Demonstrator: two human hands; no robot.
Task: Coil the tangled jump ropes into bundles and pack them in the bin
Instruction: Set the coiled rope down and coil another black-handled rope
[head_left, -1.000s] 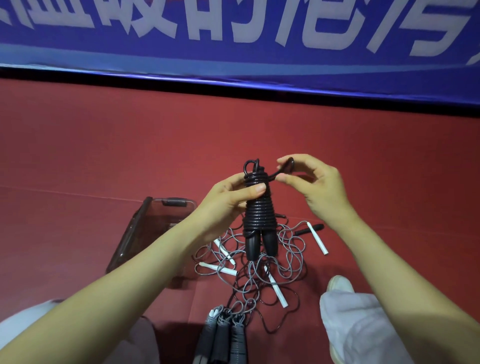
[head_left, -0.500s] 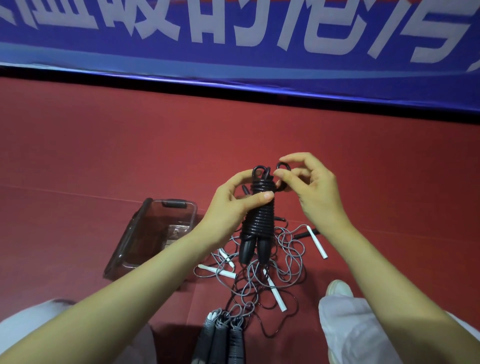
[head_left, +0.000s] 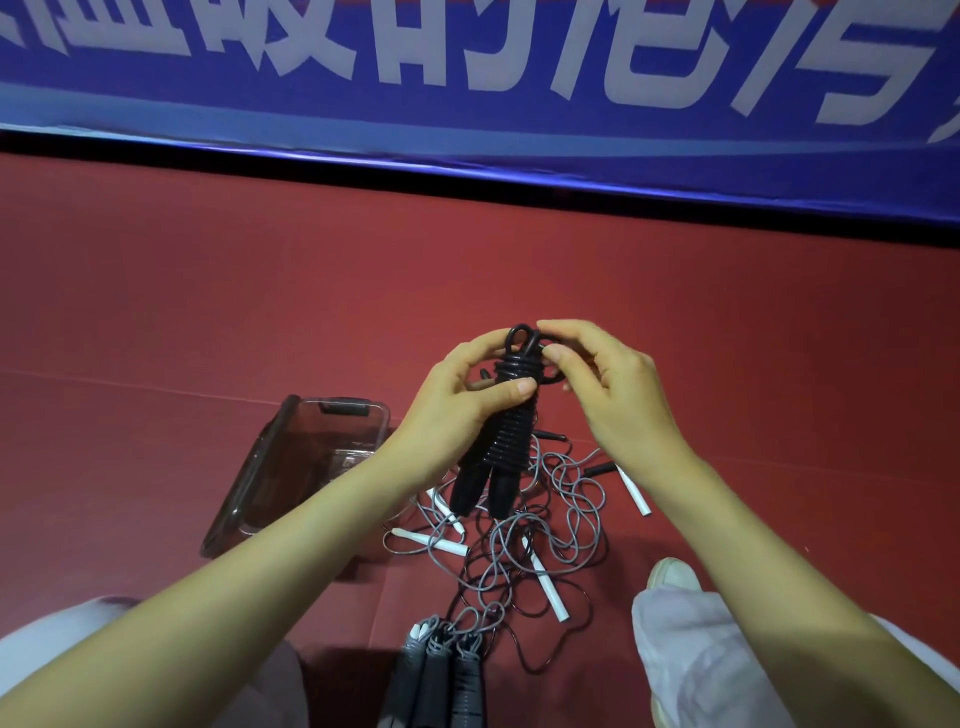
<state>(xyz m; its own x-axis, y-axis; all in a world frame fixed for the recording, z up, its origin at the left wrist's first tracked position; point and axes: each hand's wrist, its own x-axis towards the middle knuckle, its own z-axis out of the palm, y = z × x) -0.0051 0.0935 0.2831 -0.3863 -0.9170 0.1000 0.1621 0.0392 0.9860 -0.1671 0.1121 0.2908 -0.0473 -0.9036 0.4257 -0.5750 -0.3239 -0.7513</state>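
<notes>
left grip (head_left: 457, 410) curls round a nearly finished black wound jump-rope bundle (head_left: 511, 436), right grip (head_left: 618, 395) pinching its top loop; below both, grey tangled ropes (head_left: 543, 578) wait uncoiled and the clear plastic bin (head_left: 254, 478) lower-left seems unpacked.

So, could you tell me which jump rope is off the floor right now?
The black rope, coiled tight round its handles and held by the left hand and right hand. The grey tangle and the grey bundles lie on the floor.
</notes>
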